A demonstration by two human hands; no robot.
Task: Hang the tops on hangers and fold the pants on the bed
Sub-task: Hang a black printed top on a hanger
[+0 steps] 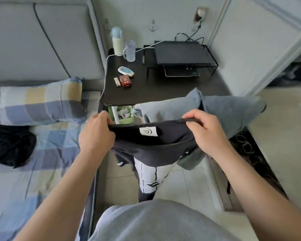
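Observation:
I hold a black garment (153,145) with a white label and a white printed panel up in front of me, over the gap between bed and nightstand. My left hand (96,134) grips its upper edge on the left, and my right hand (206,132) grips the same edge on the right, stretching it flat. The rest of the garment hangs down toward the floor. A grey-blue garment (215,110) is draped behind it, to the right. A crumpled black garment (10,145) lies on the checked bed (42,171) at the left.
A checked pillow (40,103) lies at the head of the bed. The dark nightstand (146,91) carries bottles (117,42), a remote, a lighter, a red box and a wire rack with a black device (181,53). A green bin (121,113) stands beneath it.

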